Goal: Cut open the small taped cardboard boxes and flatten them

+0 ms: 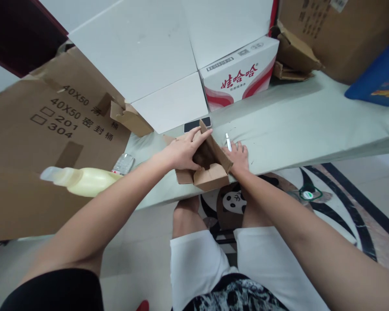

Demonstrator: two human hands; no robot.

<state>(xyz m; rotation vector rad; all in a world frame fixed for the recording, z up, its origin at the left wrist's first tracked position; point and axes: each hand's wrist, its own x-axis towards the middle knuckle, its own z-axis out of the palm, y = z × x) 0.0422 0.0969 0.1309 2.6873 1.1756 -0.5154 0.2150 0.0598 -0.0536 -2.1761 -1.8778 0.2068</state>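
Note:
A small brown cardboard box (pixel 211 178) lies with its flaps raised near the front edge of the covered table. My left hand (pixel 184 151) grips it from the left, fingertips against the upright flap and thumb at the inner side. Just right of that flap, my right hand (pixel 238 156) rests low on the cloth, partly hidden by the cardboard. A slim white pen-like tool (pixel 228 141) sticks up from between its fingers; its exact kind is unclear. Behind the box lies a dark phone-like device (pixel 197 124) with a pale rim.
A large printed carton (pixel 52 155) stands on the left, with a pale yellow bottle (pixel 90 181) and a clear plastic bottle (pixel 123 164) before it. At the back are a red-and-white box (pixel 240 75) and a small brown carton (pixel 132 119). A blue package (pixel 376 82) stands far right.

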